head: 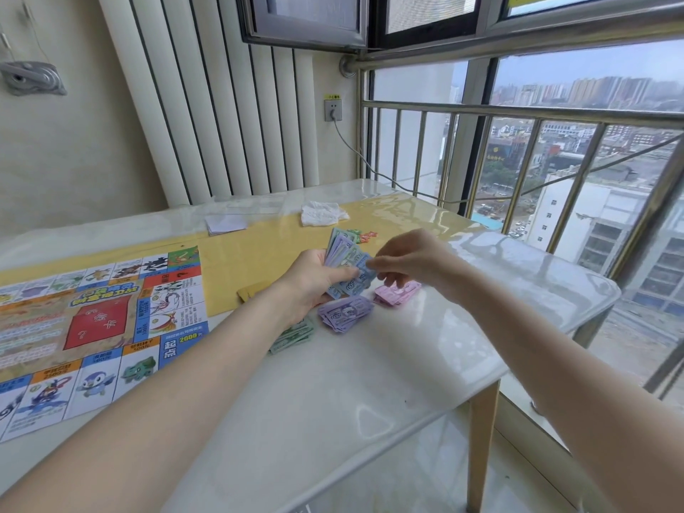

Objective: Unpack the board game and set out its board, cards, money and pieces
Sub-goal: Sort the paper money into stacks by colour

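Head view: progress check, going left to right.
Board: game board (100, 327) is already unfolded flat on the bench (370, 383), far left, so that bit looks done.
Cards: small white stack (225, 224) sits behind the board; might be the cards, can't read them.
Green pile: green notes (292, 336) on the bench, half under the left wrist.
Left hand: left hand (314, 279) has its grip closed round a fan of mixed notes (348, 253).
Purple pile: purple notes (346, 313) just right of the green.
Right hand: right hand (411, 261) is pinching a blue note (364, 270) off the fan.
Pink pile: pink notes (398, 292) under the right hand.
Pieces: little colourful bits (364, 235) behind the fan, probably pieces.
Left to do: I'd say money sorting is midway.
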Demonstrator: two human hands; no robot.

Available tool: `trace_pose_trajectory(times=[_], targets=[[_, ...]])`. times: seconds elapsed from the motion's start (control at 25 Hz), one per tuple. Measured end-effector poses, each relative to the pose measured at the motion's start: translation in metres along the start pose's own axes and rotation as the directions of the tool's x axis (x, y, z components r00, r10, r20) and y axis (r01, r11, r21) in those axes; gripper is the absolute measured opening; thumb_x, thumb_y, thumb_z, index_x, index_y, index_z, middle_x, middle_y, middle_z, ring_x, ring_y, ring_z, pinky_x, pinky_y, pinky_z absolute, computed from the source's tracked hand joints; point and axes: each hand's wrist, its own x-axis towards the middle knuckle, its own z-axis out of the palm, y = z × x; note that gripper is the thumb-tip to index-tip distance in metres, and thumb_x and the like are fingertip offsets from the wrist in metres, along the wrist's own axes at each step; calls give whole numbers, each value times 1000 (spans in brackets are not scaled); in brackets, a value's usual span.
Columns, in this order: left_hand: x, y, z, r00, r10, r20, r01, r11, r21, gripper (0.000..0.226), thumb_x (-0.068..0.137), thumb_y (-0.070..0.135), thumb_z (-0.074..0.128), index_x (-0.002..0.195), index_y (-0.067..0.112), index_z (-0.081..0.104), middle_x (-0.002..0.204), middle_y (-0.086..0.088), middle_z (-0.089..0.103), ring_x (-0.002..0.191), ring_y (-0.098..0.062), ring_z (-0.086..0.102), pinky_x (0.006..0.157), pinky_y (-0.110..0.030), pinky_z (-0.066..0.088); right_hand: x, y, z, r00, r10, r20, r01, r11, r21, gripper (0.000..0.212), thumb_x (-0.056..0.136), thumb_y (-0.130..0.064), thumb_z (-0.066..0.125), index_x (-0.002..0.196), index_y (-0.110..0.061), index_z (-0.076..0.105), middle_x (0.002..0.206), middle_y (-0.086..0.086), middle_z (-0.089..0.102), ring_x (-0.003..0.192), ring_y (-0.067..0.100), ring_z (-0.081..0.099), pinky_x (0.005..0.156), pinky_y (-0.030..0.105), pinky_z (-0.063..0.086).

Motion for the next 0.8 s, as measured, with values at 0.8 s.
trace_pose_trajectory(times=[0.8], targets=[[5,-2,4,999,-6,48,13,990,-138,28,89,-8,51,117,-7,52,88,-13,69,68,-14,70,68,-24,57,20,71,-45,861,184,-474,-381,851,-361,20,79,-11,69,98,-5,67,104,17,65,95,30,59,77,32,45]])
